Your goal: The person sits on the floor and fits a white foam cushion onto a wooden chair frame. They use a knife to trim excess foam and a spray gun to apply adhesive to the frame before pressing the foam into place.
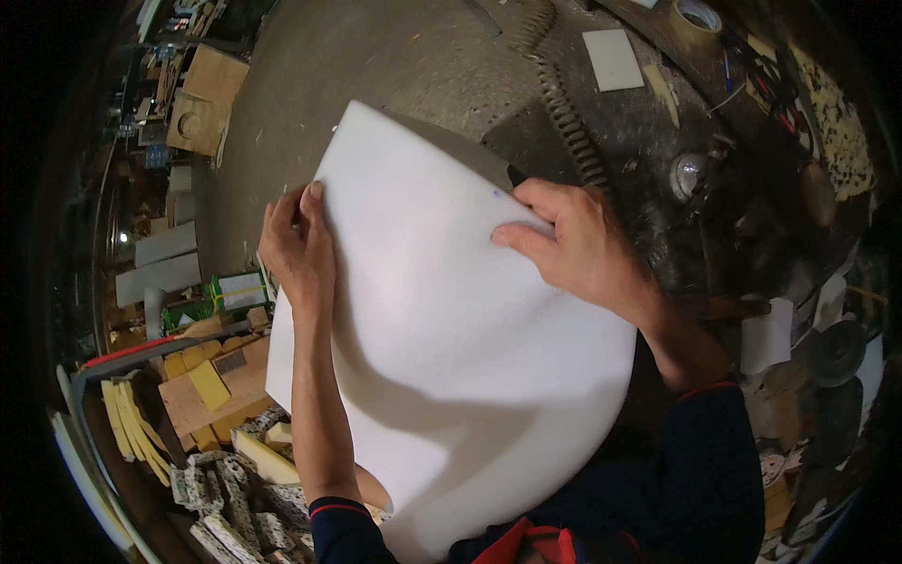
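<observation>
A large white piece, apparently foam (442, 273), fills the middle of the view. Its far end comes to a corner, while its near part curves and reaches up against my body. My left hand (299, 235) is at its left edge with curled fingers, the fingertips pressing on that edge. On the right edge, my right hand (583, 235) grips the piece, thumb lying on the upper face and the other fingers partly hidden beyond the edge. A small blue mark and a bit of something black show beside the right fingers. The underside is hidden.
Foam offcuts (230, 498) and yellow strips (132, 423) lie at the lower left. A coiled hose (568, 122) crosses the grey floor (310, 56). At the right are a tape roll (696, 19), a white card (614, 60) and a shiny metal dome (691, 174).
</observation>
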### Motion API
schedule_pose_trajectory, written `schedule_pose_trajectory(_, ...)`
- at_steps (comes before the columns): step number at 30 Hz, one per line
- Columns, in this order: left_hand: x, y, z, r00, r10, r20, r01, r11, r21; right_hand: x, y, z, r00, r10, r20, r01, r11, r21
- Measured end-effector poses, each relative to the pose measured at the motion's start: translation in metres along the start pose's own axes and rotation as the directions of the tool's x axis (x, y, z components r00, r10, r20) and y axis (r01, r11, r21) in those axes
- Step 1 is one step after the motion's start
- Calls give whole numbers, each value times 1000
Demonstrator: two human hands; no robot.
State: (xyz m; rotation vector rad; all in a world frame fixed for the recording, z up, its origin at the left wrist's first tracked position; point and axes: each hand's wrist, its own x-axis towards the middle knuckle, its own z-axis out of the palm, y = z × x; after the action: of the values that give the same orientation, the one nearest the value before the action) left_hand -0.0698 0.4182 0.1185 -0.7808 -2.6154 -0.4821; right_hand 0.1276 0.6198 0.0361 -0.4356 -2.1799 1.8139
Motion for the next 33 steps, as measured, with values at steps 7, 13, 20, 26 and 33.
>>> schedule_pose_trajectory(7, -16, -3, -12, 948, 310, -73, -289, 933, 213, -16, -30, 12, 977, -26, -211, -59, 920, -386)
schedule_pose_trajectory(13, -51, -2, -2, 916, 320, 243, -366, 914, 176, 25, -70, 57, 759, -641, 113, 516, 488, -704)
schedule_pose_trajectory(20, -69, -54, -26, 950, 183, 254, -237, 951, 200, 89, -71, 102, 838, -406, 366, 484, 241, -841)
schedule_pose_trajectory(26, -136, -149, -107, 923, -288, 257, 163, 895, 416, 88, -75, 116, 874, -375, 309, 426, 287, -858)
schedule_pose_trajectory(33, -147, -178, -92, 986, -73, 151, 10, 924, 383, 41, -111, 250, 669, -438, 600, 743, 371, -557)
